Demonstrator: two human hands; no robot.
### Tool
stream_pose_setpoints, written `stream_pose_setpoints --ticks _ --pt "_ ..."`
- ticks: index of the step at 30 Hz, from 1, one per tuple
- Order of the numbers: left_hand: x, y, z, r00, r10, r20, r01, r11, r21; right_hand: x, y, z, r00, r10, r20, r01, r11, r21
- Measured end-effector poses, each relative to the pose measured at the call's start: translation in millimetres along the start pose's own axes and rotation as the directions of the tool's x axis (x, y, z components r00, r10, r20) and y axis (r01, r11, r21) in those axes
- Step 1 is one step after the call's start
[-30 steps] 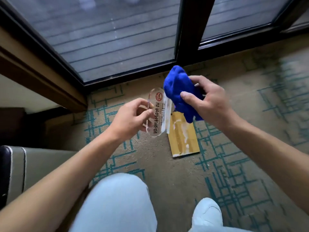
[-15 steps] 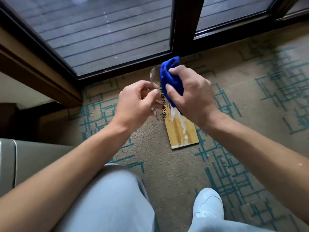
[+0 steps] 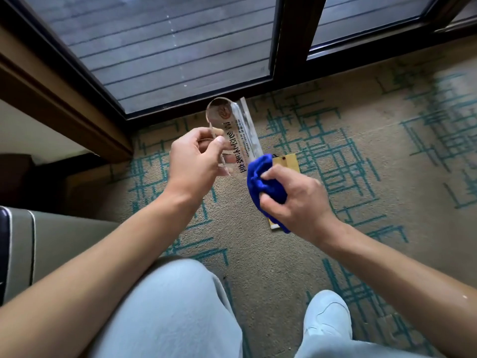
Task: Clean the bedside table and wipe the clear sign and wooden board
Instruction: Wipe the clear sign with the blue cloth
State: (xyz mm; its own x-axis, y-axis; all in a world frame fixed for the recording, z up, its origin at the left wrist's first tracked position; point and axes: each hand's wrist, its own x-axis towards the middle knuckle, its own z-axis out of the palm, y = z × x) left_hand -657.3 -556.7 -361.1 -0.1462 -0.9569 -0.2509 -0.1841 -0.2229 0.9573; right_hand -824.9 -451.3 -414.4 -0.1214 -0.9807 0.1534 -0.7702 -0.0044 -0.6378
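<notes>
My left hand [image 3: 196,158] pinches the left edge of the clear sign [image 3: 236,130], a rounded acrylic plate with black lettering and a red no-smoking mark, held up above the carpet. My right hand [image 3: 296,200] grips a bunched blue cloth [image 3: 263,179], which touches the sign's lower right end. The wooden board [image 3: 287,162] lies flat on the carpet beneath them; my right hand and the cloth hide most of it, leaving its far end and a near corner visible.
Patterned beige and teal carpet [image 3: 361,228] covers the floor. A dark-framed glass door [image 3: 180,55] runs along the far side. A grey upholstered seat [image 3: 51,244] is at the left. My knee [image 3: 175,306] and white shoe [image 3: 326,319] are below.
My right hand has dragged the blue cloth from the sign's top down to its lower end. The upper part of the sign is uncovered now.
</notes>
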Motion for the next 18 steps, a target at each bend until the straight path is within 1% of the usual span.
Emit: stream_pose_setpoints --ticks 2,3,5,6,7,8,9,11,13,15,18 --pt "0 0 -5 1.0 -0.019 -0.003 0.019 0.999 -0.043 -9 6 2 0.996 0.031 0.079 -0.037 0.996 0.077" --pt "0 0 -7 1.0 -0.019 0.013 0.019 0.998 -0.055 -9 9 0 0.994 0.063 0.091 -0.076 0.987 0.143" --pt "0 -2 -9 0.998 -0.013 0.067 0.017 0.997 -0.071 -1 19 -11 0.98 0.194 0.044 -0.198 0.938 0.283" --pt "0 -4 -9 0.995 -0.016 0.097 0.024 0.996 -0.083 7 23 -18 0.961 0.276 0.015 -0.262 0.892 0.369" --pt "0 -5 -9 0.991 -0.025 0.132 0.037 0.995 -0.094 17 25 -26 0.937 0.35 0.016 -0.315 0.822 0.474" --pt "0 -7 -9 0.984 -0.041 0.174 0.061 0.992 -0.107 28 26 -35 0.915 0.4 0.048 -0.348 0.727 0.592" --pt "0 -8 -10 0.972 -0.063 0.226 0.092 0.988 -0.121 38 26 -43 0.904 0.417 0.1 -0.361 0.614 0.702" --pt "-2 -11 -10 0.935 -0.095 0.341 0.146 0.981 -0.129 56 26 -55 0.911 0.363 0.193 -0.34 0.4 0.851" --pt "-5 -15 -8 0.905 -0.109 0.412 0.171 0.978 -0.116 66 23 -61 0.935 0.256 0.247 -0.31 0.246 0.918" --pt "-5 -17 -7 0.894 -0.122 0.43 0.183 0.978 -0.104 71 18 -61 0.941 0.175 0.288 -0.316 0.161 0.935" --pt "-5 -19 -8 0.881 -0.13 0.456 0.174 0.983 -0.056 69 16 -51 0.912 0.154 0.381 -0.389 0.026 0.921"
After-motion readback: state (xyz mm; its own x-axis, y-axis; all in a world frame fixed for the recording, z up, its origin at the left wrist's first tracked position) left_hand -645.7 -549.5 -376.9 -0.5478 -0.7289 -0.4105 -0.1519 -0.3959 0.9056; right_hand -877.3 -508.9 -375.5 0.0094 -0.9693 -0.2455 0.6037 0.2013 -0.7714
